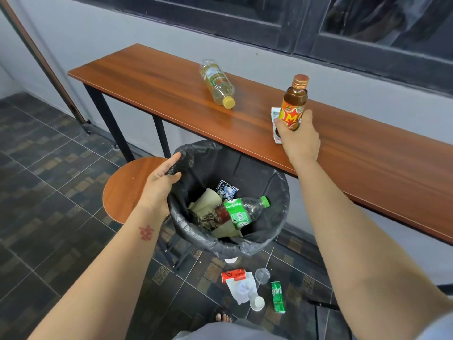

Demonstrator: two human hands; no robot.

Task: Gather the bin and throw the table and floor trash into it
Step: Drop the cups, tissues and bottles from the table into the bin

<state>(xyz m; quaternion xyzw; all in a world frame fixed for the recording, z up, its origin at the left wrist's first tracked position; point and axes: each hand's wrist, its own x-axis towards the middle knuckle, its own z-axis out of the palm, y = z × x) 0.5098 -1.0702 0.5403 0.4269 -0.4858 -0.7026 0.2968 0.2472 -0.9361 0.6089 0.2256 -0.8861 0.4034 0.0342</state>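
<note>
the left hand (160, 180) reaches forward, fingers closed on the rim of the bin (279, 192), which it holds beside the table (152, 77). the right hand (297, 137), arm outstretched, grips a brown bottle (294, 101) upright over the tabletop.

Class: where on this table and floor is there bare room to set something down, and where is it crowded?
Table: bare from its left end to the lying bottle, and right of the right hand, which holds a brown bottle beside a carton. Floor: open tiles at left; crowded below the bin, around the red can, green can and cup.
</note>
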